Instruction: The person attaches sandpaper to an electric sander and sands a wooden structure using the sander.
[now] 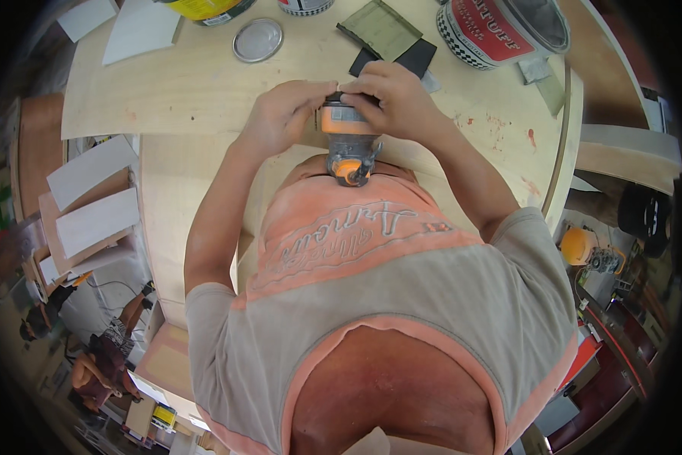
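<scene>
An orange-and-black handheld power tool (347, 140), perhaps a small sander, is held against the front of my shirt at the table edge. Its black end points away from me and its orange tail rests near my belly. My right hand (390, 98) is closed around the far end from the right, fingers bent over the black rim. From the left, my left hand (288, 114) brings its fingertips and thumb to the same rim. Whether something thin sits between the fingertips is too small to tell.
Across the pale wooden table (204, 91) stand a red-labelled can (489, 34), a yellow can (208, 7), a round metal lid (257, 40) and a greenish flat piece (379, 30) over black sheets. White panels (98, 220) are stacked at left. Two people (102, 371) are at lower left.
</scene>
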{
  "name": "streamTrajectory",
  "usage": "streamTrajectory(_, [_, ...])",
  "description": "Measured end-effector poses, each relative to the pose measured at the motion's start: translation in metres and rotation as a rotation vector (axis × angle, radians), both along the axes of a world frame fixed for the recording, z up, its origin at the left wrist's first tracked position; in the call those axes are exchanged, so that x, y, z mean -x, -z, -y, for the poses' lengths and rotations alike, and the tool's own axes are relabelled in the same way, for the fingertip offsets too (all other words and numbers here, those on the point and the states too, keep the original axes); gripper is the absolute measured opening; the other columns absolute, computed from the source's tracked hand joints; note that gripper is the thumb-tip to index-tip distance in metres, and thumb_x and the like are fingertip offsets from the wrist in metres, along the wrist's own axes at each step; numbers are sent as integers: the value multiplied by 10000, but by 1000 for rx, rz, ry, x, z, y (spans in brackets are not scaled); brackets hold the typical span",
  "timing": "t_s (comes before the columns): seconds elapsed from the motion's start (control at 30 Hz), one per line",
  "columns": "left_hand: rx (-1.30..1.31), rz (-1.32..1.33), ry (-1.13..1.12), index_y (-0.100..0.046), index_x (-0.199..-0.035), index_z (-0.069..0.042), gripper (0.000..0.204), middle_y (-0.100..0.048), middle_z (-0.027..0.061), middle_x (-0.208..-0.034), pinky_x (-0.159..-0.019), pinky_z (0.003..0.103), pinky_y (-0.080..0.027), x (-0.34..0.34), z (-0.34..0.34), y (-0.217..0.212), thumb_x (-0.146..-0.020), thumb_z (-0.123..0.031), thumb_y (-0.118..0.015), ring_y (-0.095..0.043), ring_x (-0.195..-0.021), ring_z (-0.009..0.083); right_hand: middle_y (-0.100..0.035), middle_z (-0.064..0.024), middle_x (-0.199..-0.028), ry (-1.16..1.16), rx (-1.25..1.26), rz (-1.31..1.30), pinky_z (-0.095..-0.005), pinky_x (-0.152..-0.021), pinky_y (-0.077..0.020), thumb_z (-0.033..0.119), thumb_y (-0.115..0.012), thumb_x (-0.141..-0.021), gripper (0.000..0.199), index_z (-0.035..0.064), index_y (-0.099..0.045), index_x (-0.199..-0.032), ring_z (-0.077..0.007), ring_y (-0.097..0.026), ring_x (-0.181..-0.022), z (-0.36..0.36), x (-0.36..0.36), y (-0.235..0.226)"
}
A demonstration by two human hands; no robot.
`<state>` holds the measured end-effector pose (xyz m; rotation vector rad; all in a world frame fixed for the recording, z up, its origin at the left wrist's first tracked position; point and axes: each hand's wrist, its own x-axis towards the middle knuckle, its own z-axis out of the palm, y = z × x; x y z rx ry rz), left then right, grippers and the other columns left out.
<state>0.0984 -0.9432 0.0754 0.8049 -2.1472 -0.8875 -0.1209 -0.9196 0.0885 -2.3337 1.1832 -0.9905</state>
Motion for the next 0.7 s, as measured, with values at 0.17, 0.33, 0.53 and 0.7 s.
streamTrajectory(0.17, [-348,-162,-119,-679,-1065,-53,220,-697,86,-1021,-784,278,-531,-1,-6,9,-856,-19,-618,-660,-888,163,-589,-77,-724,-16,-34,-7,-369,-602,-469,133,-712,-736,123,76,-700,-845,-257,-584,-686,-1,0,-5])
streamTrajectory(0.33, [-177,-162,-15,-681,-1048,-21,194,-696,81,-1040,-810,250,-517,-9,-8,6,-867,-19,-614,-643,-912,125,-636,-97,-762,-10,-104,180,-352,-643,-494,150,-724,-749,144,58,-710,-859,-264,-615,-721,-7,9,1])
streamTrajectory(0.53, [-577,-200,-67,-676,-1045,8,185,-694,88,-1038,-816,245,-509,-10,2,4,-880,-49,-616,-633,-920,118,-666,-98,-837,14,-282,131,-333,-664,-497,185,-721,-771,205,43,-705,-918,-263,-630,-761,1,18,2])
streamTrajectory(0.7, [-612,-180,-41,-677,-1032,14,182,-683,105,-1060,-813,250,-508,-13,5,1,-880,-74,-632,-630,-923,122,-672,-105,-854,-21,-326,152,-329,-690,-491,193,-715,-777,200,46,-707,-911,-245,-625,-775,-4,21,0])
